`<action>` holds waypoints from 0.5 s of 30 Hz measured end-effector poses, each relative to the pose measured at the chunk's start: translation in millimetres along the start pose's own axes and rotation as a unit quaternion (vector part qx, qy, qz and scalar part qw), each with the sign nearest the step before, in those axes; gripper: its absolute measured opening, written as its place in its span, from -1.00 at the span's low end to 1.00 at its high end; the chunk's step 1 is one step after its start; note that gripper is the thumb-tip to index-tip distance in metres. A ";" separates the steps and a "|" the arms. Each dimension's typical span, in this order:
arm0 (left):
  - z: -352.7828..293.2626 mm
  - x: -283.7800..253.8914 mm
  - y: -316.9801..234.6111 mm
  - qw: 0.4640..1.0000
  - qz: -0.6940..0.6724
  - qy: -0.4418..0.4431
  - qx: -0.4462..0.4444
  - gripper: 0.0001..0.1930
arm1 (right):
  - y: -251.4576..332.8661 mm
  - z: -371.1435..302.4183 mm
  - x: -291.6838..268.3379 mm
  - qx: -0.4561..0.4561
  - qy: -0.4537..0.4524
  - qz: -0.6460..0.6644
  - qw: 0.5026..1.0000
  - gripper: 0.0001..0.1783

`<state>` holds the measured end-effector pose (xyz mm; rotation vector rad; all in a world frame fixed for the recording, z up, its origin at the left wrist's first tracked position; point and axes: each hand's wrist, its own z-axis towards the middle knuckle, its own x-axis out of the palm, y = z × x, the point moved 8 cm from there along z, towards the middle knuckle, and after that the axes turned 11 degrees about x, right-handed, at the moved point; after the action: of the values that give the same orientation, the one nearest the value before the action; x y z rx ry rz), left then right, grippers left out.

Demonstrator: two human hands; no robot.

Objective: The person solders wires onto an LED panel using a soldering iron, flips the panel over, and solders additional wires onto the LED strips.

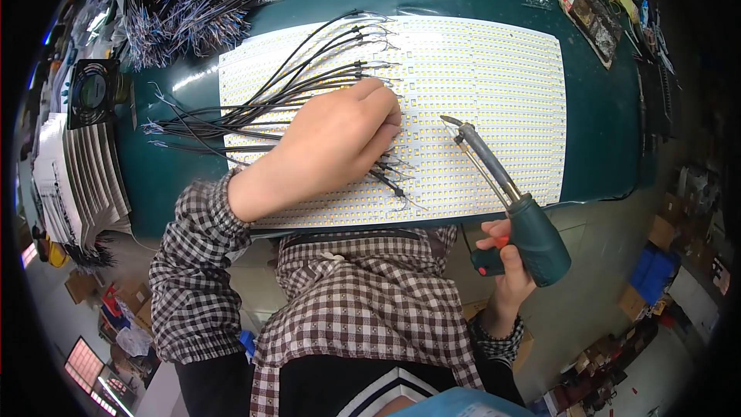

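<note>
A white LED panel (509, 70) with rows of small yellow chips lies on the green table. Several black cables (297, 71) with bare wire ends stretch across its left half, their tips near the middle of the panel. My left hand (328, 135) rests over these cables, fingers curled and pressed together at the panel's middle; what they pinch is hidden. My right hand (511, 278) grips a green soldering gun (543, 239) by its handle at the panel's near right edge. Its metal tip points up and left, over the panel, right of my left hand.
A thick bundle of black cables (181, 16) lies at the far left. Beside the table's left edge are a black fan (93, 93) and a stack of white panels (77, 178). A dirty flat box (590, 20) and loose tools sit at the far right. The green table (602, 131) surrounds the panel.
</note>
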<state>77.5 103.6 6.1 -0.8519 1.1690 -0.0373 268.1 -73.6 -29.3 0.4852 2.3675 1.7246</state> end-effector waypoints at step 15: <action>-4.8 10.9 4.6 0.996 -0.012 -0.061 -0.058 -0.90 | 1.9 -4.5 4.8 -0.004 -0.002 -0.003 1.000 -0.45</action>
<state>76.4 99.3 -5.9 -0.9576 1.0539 0.0624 262.5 -75.4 -25.8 0.4786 2.3571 1.7281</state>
